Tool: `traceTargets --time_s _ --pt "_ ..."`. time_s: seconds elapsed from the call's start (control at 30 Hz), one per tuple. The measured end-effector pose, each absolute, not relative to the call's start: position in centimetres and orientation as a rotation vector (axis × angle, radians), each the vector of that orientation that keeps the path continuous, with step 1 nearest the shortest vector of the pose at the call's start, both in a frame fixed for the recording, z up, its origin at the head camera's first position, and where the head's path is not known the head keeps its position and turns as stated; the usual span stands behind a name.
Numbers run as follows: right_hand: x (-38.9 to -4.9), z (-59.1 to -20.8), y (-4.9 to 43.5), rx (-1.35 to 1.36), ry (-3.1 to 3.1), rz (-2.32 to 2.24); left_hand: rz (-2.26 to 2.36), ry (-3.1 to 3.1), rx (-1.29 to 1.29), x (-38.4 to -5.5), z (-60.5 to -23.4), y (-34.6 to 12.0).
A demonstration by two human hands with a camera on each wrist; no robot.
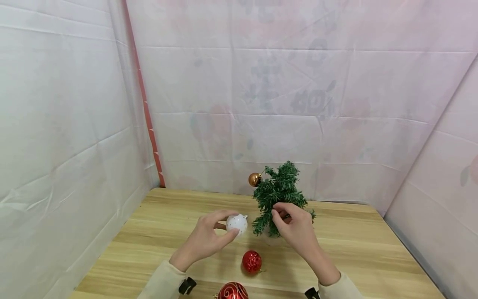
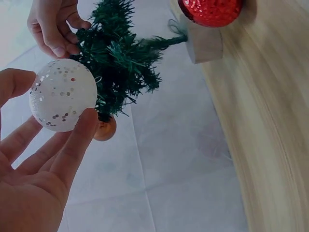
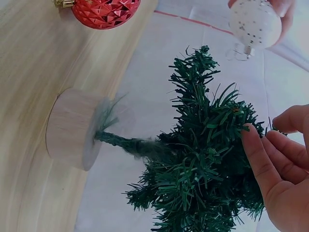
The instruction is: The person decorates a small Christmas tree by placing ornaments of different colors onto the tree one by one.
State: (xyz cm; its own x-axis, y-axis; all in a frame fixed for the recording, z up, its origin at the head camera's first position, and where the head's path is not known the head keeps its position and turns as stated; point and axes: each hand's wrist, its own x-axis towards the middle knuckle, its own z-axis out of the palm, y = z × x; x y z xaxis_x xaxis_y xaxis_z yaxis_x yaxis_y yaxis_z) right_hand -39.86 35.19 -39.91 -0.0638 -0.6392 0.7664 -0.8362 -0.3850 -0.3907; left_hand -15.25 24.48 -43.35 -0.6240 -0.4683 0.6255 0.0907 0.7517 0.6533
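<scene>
My left hand (image 1: 205,236) holds a white bauble (image 1: 237,224) with silvery dots between thumb and fingers, just left of a small artificial Christmas tree (image 1: 281,187). The bauble's metal cap points toward the tree. At the tree's front right, my right hand (image 1: 298,226) has its fingers curled and pinches a green branch (image 3: 236,128) near the thumb tip; the exact grip is partly hidden. A gold bauble (image 1: 255,179) hangs at the tree's upper left. The tree stands on a round pale wooden base (image 3: 72,128).
A faceted red bauble (image 1: 252,262) lies on the wooden table (image 1: 168,232) in front of the tree. Nearer the front edge is a red bauble with gold swirls (image 1: 233,292), cut off by the view. White cloth walls (image 1: 239,83) enclose the back and sides.
</scene>
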Motion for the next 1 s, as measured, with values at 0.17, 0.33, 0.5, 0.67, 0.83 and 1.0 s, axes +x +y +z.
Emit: traceTargets --time_s 0.17,0.33,0.5,0.67,0.83,1.0 --pt "-40.3 -40.0 35.1 2.031 -1.575 1.438 -0.861 -2.033 0.274 -15.9 -42.8 25.3" --pt "-40.6 -40.0 35.0 2.048 -1.529 1.449 -0.865 -2.002 0.263 -16.6 -42.3 26.0" --pt "-41.0 -39.9 35.0 2.090 -1.517 1.470 -0.860 -1.988 0.244 -17.3 -41.8 26.7" --pt "-41.3 -39.9 34.9 2.137 -1.483 1.491 -0.869 -1.965 0.241 -17.9 -41.3 27.4" --pt "-41.5 -39.9 34.8 2.185 -1.467 1.489 -0.835 -1.942 0.259 -18.5 -40.8 28.3" --pt "-41.8 -39.8 34.9 2.229 -1.435 1.485 -0.818 -1.907 0.301 -18.9 -39.9 29.6"
